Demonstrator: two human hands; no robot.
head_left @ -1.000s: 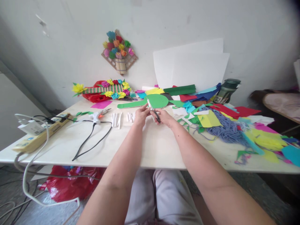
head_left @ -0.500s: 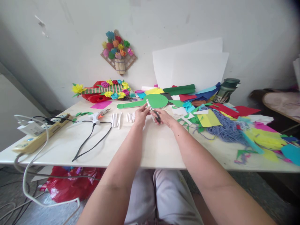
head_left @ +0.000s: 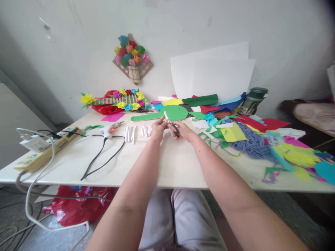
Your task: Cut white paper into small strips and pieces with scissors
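Note:
My right hand (head_left: 183,131) grips small scissors (head_left: 171,123) with dark handles, blades pointing up and away. My left hand (head_left: 157,129) pinches a small white paper piece at the blades; the piece is mostly hidden by my fingers. Both hands hover over the white table (head_left: 170,164) near its middle. Just left of my left hand lie several small white paper rolls (head_left: 133,132). Behind my hands lies a green paddle-shaped paper cutout (head_left: 167,113).
A glue gun (head_left: 108,129) with a black cord lies left, beside a power strip (head_left: 43,148). Coloured paper scraps and blue yarn (head_left: 251,143) cover the right side. A paper-flower craft (head_left: 117,99), white sheets (head_left: 214,73) and a dark green bottle (head_left: 252,101) stand at the wall.

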